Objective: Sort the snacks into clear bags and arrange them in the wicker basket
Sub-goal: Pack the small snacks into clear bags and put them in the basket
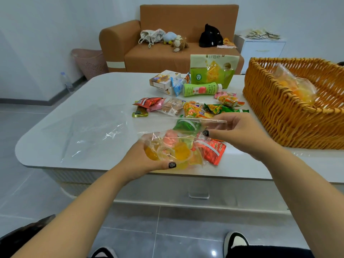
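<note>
My left hand point(147, 161) cups the bottom of a clear bag point(178, 148) filled with several jelly cups in yellow, orange, pink and green. My right hand point(240, 133) pinches the bag's open top edge. A red snack packet point(214, 151) lies under the bag near the table's front edge. Loose snack packets point(189, 108) lie in a row behind my hands. The wicker basket point(279, 116) stands at the right and holds one filled clear bag point(296, 86).
Empty clear bags point(93, 131) lie flat on the left of the white table point(55, 146). Boxes, a green pouch point(212, 71) and a lying bottle point(201, 89) sit at the table's back. A brown sofa point(167, 54) stands behind.
</note>
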Available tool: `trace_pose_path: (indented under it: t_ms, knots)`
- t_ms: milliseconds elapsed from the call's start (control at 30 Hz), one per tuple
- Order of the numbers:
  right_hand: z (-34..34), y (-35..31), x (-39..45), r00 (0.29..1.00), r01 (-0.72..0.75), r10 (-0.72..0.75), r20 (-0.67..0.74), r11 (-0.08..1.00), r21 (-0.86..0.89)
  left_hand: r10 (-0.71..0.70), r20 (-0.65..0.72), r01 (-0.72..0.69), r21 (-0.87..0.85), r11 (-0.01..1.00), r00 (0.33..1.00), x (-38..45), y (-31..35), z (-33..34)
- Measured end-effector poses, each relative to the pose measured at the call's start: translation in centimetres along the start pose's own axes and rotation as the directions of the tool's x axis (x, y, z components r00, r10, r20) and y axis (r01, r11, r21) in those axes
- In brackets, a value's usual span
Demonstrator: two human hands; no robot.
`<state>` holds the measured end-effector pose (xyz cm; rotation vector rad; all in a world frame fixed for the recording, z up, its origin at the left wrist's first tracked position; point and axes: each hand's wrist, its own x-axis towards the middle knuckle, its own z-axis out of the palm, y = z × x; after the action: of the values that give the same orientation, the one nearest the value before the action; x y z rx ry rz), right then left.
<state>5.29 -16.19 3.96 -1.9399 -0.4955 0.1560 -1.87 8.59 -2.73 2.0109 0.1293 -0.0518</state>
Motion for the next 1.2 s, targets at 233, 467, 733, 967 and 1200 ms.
trace_pose_path:
  t_ms: [233, 467, 733, 967, 1200]
  knots:
    - [-0.8, -1.7, -1.7, 0.992, 0.021, 0.011, 0.128, 0.969, -0.247, 0.090, -0.046, -0.088, 0.060, 0.994, 0.995, -0.2, 0.4, 0.6]
    - [-3.1, -0.9, -3.0, 0.990, -0.049, 0.051, -0.129, 0.999, 0.014, -0.008, -0.028, 0.009, 0.008, 1.000, 1.000, -1.4, 0.8, 1.4]
    - [-3.5, 1.1, -3.1, 0.937, -0.346, 0.350, -0.015, 0.931, 0.113, -0.117, 0.038, 0.120, -0.082, 0.989, 0.992, -1.9, -0.3, 1.5]
    - [-2.2, 0.8, -2.1, 0.937, -0.314, 0.335, -0.101, 0.932, 0.179, -0.146, -0.054, 0.133, -0.197, 0.971, 0.988, -1.5, 0.0, 1.1]
    - [-1.3, 0.9, -1.3, 0.940, -0.283, 0.324, -0.106, 0.916, 0.285, -0.113, -0.088, 0.089, -0.242, 0.966, 0.990, -1.6, 0.2, 1.0]
